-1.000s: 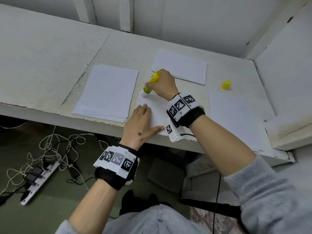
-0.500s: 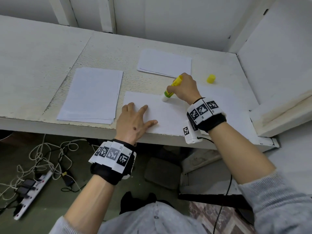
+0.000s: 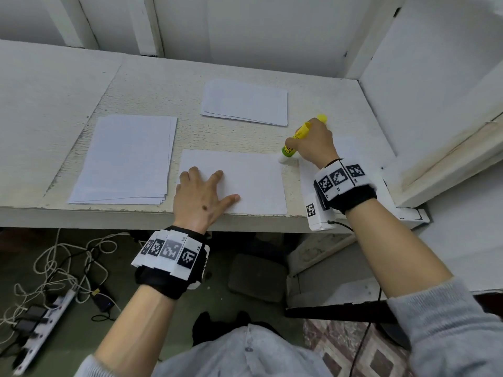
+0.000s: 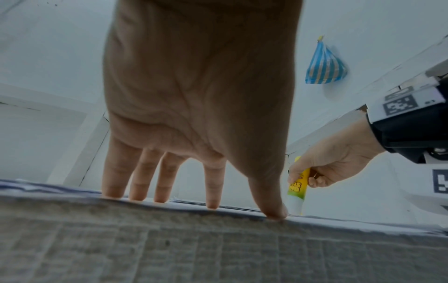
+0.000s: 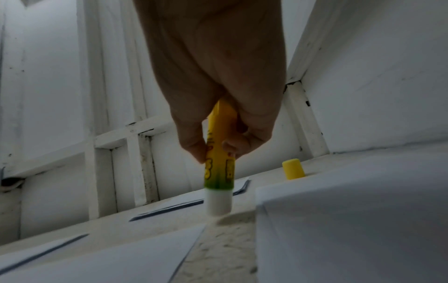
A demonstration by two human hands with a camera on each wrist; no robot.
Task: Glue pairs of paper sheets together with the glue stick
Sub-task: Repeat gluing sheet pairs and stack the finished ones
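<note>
A single white sheet (image 3: 253,183) lies at the table's front edge. My left hand (image 3: 209,191) presses flat on its left part with fingers spread (image 4: 211,193). My right hand (image 3: 314,141) grips the yellow-green glue stick (image 3: 295,140), tilted, glue end down. The white glue tip sits just past the sheet's far right corner, over bare table (image 5: 225,245), as the right wrist view of the glue stick (image 5: 219,168) shows. The yellow cap (image 5: 293,169) stands on the table behind my right hand, half hidden in the head view.
A thick paper stack (image 3: 128,159) lies at the left, a thinner stack (image 3: 245,102) at the back, and more paper (image 3: 306,178) under my right wrist. White walls close the back and right. Cables and a power strip (image 3: 46,319) lie on the floor.
My right hand ran the glue stick rightward along the sheet's far edge, from its left corner to just past its right corner. The left hand stayed pressed on the sheet.
</note>
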